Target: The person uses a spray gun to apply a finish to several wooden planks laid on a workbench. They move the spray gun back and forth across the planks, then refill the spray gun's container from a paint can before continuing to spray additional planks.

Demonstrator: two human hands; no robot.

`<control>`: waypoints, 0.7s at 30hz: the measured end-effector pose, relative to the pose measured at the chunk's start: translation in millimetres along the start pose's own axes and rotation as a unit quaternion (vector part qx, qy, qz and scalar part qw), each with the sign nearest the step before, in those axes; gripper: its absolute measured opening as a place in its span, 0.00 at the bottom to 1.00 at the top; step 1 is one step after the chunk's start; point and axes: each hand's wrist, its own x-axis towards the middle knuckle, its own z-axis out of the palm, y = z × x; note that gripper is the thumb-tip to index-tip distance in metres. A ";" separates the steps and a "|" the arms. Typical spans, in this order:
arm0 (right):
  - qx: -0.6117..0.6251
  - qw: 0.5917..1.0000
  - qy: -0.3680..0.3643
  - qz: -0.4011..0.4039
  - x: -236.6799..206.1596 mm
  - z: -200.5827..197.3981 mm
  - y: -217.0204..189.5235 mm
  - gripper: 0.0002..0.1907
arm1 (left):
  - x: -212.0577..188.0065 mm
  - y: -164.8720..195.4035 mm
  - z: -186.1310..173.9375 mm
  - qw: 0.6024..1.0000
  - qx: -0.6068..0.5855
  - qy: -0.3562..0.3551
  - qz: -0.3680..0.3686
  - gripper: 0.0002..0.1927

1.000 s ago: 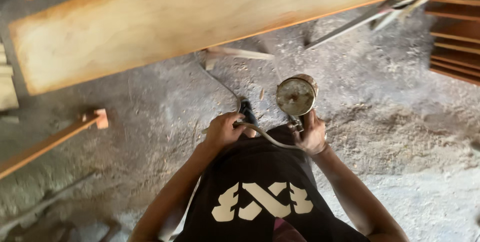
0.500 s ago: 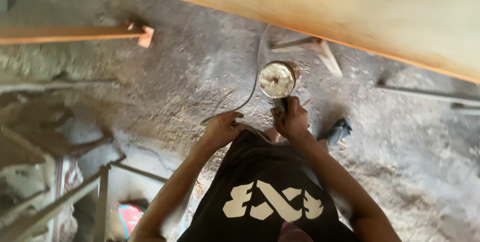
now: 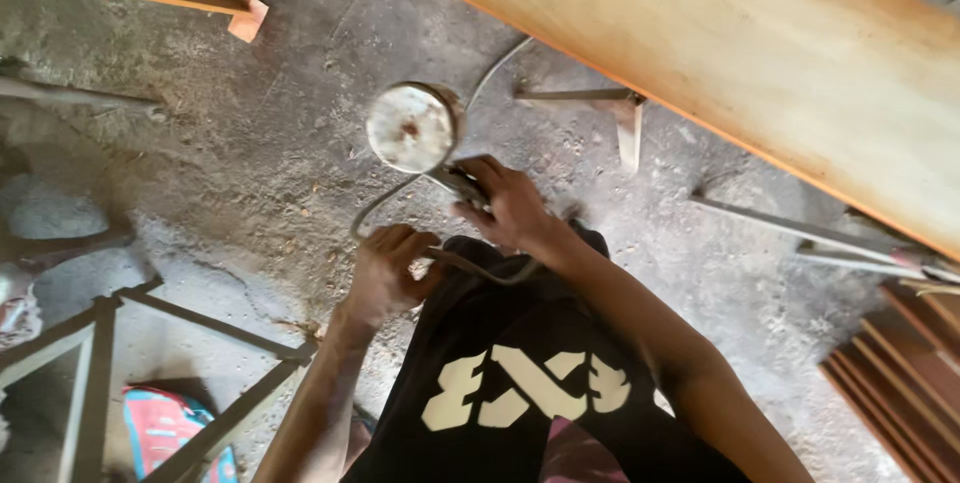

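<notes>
Right hand: the right hand (image 3: 510, 205) is wrapped shut around the body of a power tool (image 3: 455, 181), fingers curled over the top; the grip looks firm, which suits carrying the tool's weight out in front of the body.
Tool: a hand-held sander or grinder, judging by its shape; its round disc (image 3: 411, 127) sits just beyond the right hand's knuckles, pale and dusty, face turned up toward the camera.
Left hand: the left hand (image 3: 385, 271) is closed around the cord (image 3: 372, 211), lower and nearer the body than the tool grip; holding it there seems to keep the slack away from the disc.
Cord: it loops from the tool down through the left fist, then across the front of the black shirt (image 3: 520, 383) just under the right wrist; another stretch runs away from the disc toward the plank.
Plank: a broad wooden plank (image 3: 720, 53) lies beyond and to the right of the tool grip, well apart from the disc.
Floor: dusty grey concrete (image 3: 250, 143) below both hands.
Metal frame: a dark frame (image 3: 200, 343) stands to the left of the left forearm.
</notes>
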 end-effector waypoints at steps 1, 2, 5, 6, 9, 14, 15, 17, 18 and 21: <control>-0.004 1.000 0.014 -0.016 -9.9 -12.9 -6.0 0.26 | 7.6 9.7 3.1 0.998 -0.019 0.025 0.045 0.09; -0.006 0.999 0.026 -0.040 -16.9 -26.2 -10.4 0.26 | 16.9 18.4 7.0 0.994 -0.030 0.054 0.089 0.09; -0.042 0.998 0.046 -0.021 -37.4 -58.4 -22.2 0.25 | 40.1 45.0 9.2 0.995 -0.038 0.080 0.049 0.15; -0.042 0.998 0.056 -0.009 -44.9 -66.0 -24.2 0.25 | 47.0 53.1 10.8 0.993 -0.048 0.096 0.043 0.12; -0.133 0.985 0.095 0.052 -63.0 -78.5 -19.7 0.23 | 66.5 65.2 12.9 0.988 -0.060 0.134 0.055 0.13; -0.168 0.972 0.158 0.053 -68.6 -65.1 9.1 0.24 | 72.1 59.0 15.4 0.986 -0.041 0.158 0.028 0.15; -0.163 0.972 0.162 0.054 -62.7 -58.2 14.9 0.24 | 70.7 53.5 14.7 0.986 -0.035 0.160 0.020 0.16; -0.174 0.971 0.148 0.062 -43.6 -39.9 25.0 0.22 | 63.4 40.2 11.2 0.985 -0.034 0.166 -0.002 0.15; -0.180 0.971 0.142 0.063 -27.3 -29.9 29.8 0.22 | 60.3 30.8 7.9 0.984 -0.032 0.173 -0.012 0.14; -0.174 0.972 0.108 0.114 26.3 10.3 39.0 0.21 | 44.8 -2.2 -5.7 0.983 -0.009 0.173 -0.063 0.17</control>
